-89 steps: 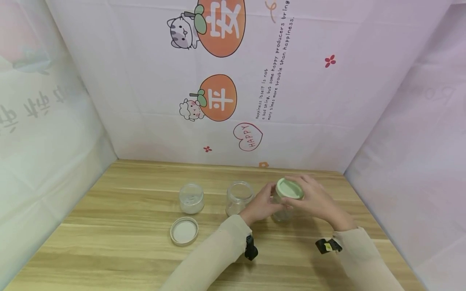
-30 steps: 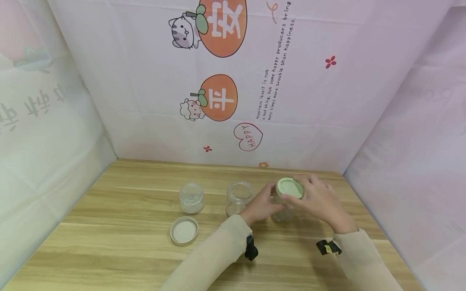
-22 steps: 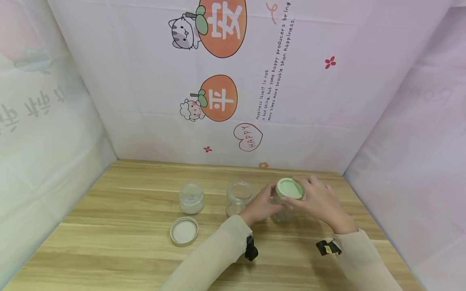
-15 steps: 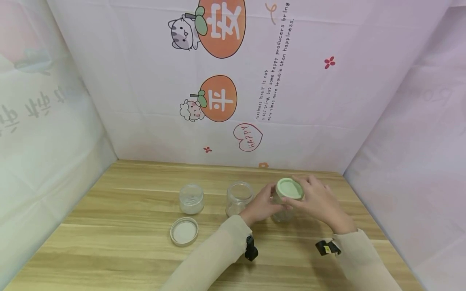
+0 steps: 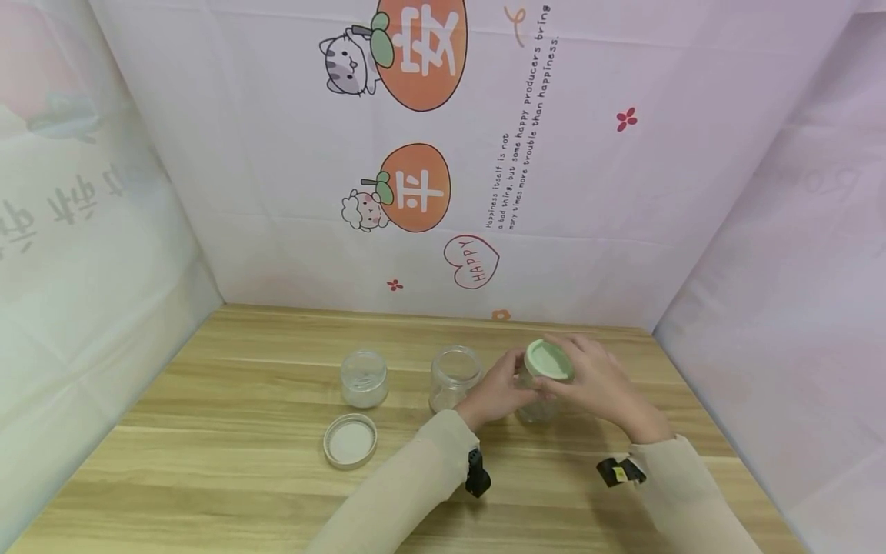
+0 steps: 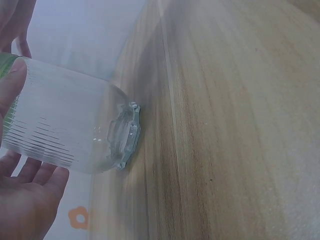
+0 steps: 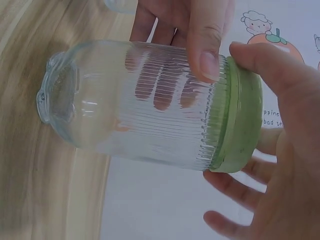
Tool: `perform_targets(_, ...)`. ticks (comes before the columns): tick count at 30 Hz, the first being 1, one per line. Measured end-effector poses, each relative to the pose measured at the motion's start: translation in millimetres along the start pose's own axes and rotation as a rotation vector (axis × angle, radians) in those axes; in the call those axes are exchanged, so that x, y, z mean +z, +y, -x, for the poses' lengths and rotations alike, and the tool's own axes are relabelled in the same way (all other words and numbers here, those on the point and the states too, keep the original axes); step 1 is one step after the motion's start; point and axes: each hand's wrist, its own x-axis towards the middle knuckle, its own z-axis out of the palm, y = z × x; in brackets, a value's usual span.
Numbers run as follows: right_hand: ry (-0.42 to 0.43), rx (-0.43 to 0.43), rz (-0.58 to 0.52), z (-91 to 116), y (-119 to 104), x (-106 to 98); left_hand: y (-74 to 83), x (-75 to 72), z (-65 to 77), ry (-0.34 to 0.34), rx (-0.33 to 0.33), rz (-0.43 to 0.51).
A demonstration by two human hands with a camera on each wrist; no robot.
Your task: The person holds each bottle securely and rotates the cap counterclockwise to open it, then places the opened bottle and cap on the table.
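Note:
A clear ribbed glass jar (image 7: 150, 105) with a green lid (image 5: 549, 360) stands at the right of the table, leaning slightly in the head view. My left hand (image 5: 500, 391) grips the jar's side below the lid; in the right wrist view its fingers show through the glass, with the thumb in front. My right hand (image 5: 594, 383) holds the lid by its rim, thumb (image 7: 255, 57) on one side and fingers (image 7: 232, 187) on the other. The lid sits over the jar's mouth. In the left wrist view, the jar's moulded base (image 6: 127, 135) is at the tabletop.
Left of the hands stand an uncovered glass jar (image 5: 457, 365), partly behind my left wrist, and a smaller clear jar (image 5: 364, 378). A pale round lid (image 5: 350, 441) lies inside-up on the wooden table (image 5: 208, 431). Printed cloth walls (image 5: 567, 254) enclose the back and sides.
My right hand has turned at the lid, its fingers shifting left over the rim, and the lid has tipped slightly left. My left hand and the other jars stay put.

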Motion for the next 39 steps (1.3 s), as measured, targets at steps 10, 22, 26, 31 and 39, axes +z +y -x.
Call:
perform_targets(10,-0.093,-0.081,-0.182,-1,4,1,-2.7,0.3,-1.2,-0.002,0.008,-0.03)
perform_targets(22,-0.049,-0.03,-0.105,1,-2,-1,-2.4,-1.6,-0.2,-0.026,0.007,0.019)
perform_targets(26,0.019,0.021,-0.025,0,-5,0,-1.5,-1.5,0.0,-0.02,0.0,0.03)
perform_targets(31,0.029,0.112,0.046,-2,-8,-1,4.6,-1.3,2.1,-0.006,-0.009,0.022)
perform_targets(39,-0.007,0.19,0.088,-1,-11,1,-0.7,0.7,0.0,0.003,-0.024,-0.001)
